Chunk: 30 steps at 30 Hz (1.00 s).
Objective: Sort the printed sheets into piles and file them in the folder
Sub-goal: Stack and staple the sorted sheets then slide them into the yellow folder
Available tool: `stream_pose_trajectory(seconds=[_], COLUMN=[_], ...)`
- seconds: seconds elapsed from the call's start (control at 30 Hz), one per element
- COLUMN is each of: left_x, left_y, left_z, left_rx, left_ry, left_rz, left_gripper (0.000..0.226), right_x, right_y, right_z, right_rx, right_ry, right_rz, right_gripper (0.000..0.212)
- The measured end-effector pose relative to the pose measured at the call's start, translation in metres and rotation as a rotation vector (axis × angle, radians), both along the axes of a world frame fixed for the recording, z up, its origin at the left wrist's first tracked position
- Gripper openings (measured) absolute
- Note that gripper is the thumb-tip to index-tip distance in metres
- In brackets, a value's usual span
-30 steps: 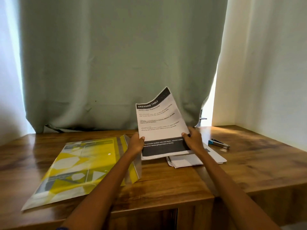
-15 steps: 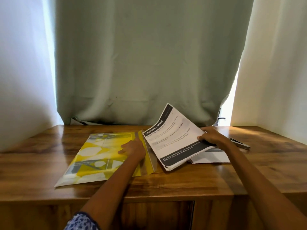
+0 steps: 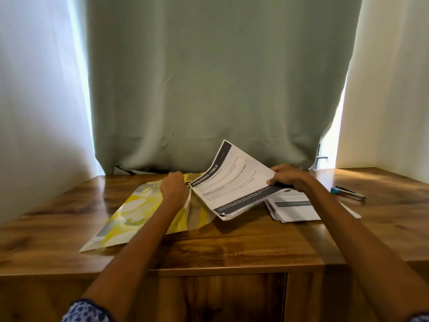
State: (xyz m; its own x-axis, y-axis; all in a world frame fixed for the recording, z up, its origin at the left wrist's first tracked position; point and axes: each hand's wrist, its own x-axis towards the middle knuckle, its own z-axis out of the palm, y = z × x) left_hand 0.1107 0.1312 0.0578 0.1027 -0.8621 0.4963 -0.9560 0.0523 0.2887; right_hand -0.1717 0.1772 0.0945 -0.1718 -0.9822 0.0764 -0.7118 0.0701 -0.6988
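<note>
The right hand (image 3: 289,178) is pinching the printed sheets (image 3: 234,187), long axis slanting toward the folder (image 3: 148,210) at the desk's left; the left hand (image 3: 174,190) is gripping the folder's opening edge.

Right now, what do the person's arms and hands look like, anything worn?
Both forearms are bare. The left hand and right hand show no gloves, and no rings or watch that I can make out. At each upper arm a blue sleeve with a small white pattern starts.
</note>
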Motion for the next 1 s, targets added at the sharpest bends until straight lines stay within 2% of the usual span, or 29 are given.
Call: stream_pose_trajectory(seconds=[0.1, 0.3, 0.5, 0.63, 0.7, 0.83, 0.93, 1.0], left_x=[0.002, 0.003, 0.0, -0.005, -0.007, 0.007, 0.052, 0.101], left_y=[0.0, 0.002, 0.001, -0.001, 0.001, 0.002, 0.004, -0.001], left_z=[0.008, 0.01, 0.005, 0.002, 0.001, -0.006, -0.006, -0.013], left_rx=[-0.035, -0.043, -0.007, -0.003, -0.005, -0.038, -0.027, 0.038], left_ry=[0.01, -0.044, -0.06, -0.069, -0.051, 0.096, 0.275, 0.406], left_rz=[-0.036, -0.079, -0.085, -0.092, -0.113, -0.164, -0.113, -0.003], left_gripper=[0.009, 0.013, 0.014, 0.015, 0.014, 0.03, 0.038, 0.034], right_x=[0.024, 0.063, 0.086, 0.108, 0.119, 0.128, 0.121, 0.115], right_y=[-0.008, -0.025, -0.036, -0.031, -0.028, -0.031, -0.033, -0.035], right_z=[0.003, -0.012, -0.034, -0.036, -0.037, -0.042, -0.05, -0.053], right_rx=[0.016, 0.041, 0.026, 0.014, 0.054, 0.224, 0.306, 0.336], right_ry=[-0.009, -0.066, -0.106, -0.118, -0.192, -0.343, -0.44, -0.518], right_rz=[-0.01, -0.105, -0.124, -0.059, 0.016, 0.112, 0.142, 0.183], right_gripper=[0.036, 0.034, 0.021, 0.014, 0.014, 0.03, 0.035, 0.037])
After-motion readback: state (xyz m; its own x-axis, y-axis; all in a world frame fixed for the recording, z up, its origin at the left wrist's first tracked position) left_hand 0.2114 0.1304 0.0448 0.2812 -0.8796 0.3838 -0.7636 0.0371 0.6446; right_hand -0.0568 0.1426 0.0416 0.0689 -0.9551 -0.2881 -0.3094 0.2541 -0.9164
